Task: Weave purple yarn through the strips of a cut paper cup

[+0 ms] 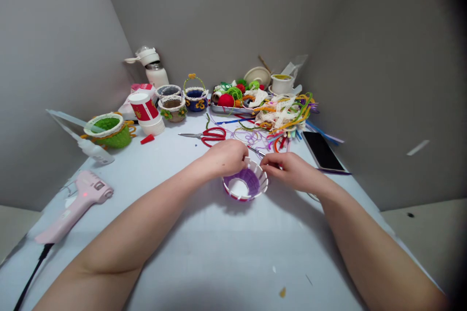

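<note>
A small paper cup basket (245,185) with white slit walls and purple yarn woven around it sits in the middle of the table. My left hand (226,156) grips its far left rim. My right hand (290,169) pinches the purple yarn at the right rim. Loose purple yarn (251,137) trails away behind the basket.
Red scissors (208,135) lie just beyond my hands. A pink glue gun (75,203) rests at the left, a phone (322,151) at the right. Finished baskets (109,129), stacked paper cups (146,113), a white bottle (153,68) and a tray of yarn and pipe cleaners (255,99) crowd the back.
</note>
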`<action>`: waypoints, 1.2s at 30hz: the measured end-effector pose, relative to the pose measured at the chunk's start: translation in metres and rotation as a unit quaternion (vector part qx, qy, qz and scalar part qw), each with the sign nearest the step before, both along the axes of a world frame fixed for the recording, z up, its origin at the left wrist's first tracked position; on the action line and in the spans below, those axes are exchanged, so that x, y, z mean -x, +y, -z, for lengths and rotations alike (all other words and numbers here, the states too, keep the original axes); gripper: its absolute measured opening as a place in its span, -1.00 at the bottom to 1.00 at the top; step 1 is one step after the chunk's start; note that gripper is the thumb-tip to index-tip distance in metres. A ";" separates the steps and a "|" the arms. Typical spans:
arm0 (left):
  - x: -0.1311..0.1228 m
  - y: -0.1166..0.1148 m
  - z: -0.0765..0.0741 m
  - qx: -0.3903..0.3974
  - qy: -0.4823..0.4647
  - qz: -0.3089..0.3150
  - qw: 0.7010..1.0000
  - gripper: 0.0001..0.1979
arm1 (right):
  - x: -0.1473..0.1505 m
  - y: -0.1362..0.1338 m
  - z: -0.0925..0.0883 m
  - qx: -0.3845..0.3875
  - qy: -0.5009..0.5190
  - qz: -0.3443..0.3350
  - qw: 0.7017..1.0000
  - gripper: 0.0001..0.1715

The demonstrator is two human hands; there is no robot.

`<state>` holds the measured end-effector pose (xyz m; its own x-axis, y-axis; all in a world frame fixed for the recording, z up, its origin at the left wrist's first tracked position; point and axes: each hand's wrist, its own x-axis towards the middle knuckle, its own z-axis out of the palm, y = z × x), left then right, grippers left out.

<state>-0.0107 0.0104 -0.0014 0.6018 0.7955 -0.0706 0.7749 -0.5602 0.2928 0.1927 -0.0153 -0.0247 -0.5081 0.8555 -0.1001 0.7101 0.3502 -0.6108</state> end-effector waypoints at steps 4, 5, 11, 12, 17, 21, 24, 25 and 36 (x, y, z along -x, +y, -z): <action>0.000 0.002 0.003 0.020 0.000 -0.010 1.000 -0.77 | -0.005 -0.003 -0.011 0.012 0.037 0.024 0.999 -0.70; 0.000 0.002 0.003 0.024 0.000 -0.012 1.000 -0.77 | -0.005 -0.003 -0.012 0.008 0.042 0.028 0.999 -0.70; 0.000 0.001 0.001 0.022 -0.004 -0.011 1.000 -0.79 | -0.004 -0.007 -0.015 -0.010 0.049 0.051 0.997 -0.70; -0.001 0.001 0.001 0.021 -0.003 -0.010 1.000 -0.80 | -0.004 -0.008 -0.015 -0.015 0.051 0.057 0.997 -0.70; -0.001 0.000 0.000 0.017 -0.003 -0.006 1.000 -0.80 | -0.001 -0.013 -0.016 -0.056 0.068 0.082 0.993 -0.70; -0.002 -0.001 0.001 0.014 -0.001 -0.005 1.000 -0.78 | 0.007 -0.019 -0.016 -0.100 0.073 0.071 0.990 -0.72; -0.002 -0.001 0.001 0.016 0.004 -0.008 1.000 -0.77 | 0.013 -0.024 -0.017 -0.124 0.062 0.046 0.989 -0.74; -0.002 -0.001 0.001 0.016 0.005 -0.009 1.000 -0.77 | 0.014 -0.025 -0.017 -0.131 0.056 0.036 0.989 -0.75; -0.003 -0.001 0.003 0.010 0.016 -0.006 1.000 -0.75 | 0.018 -0.027 -0.021 -0.194 0.019 -0.020 0.981 -0.79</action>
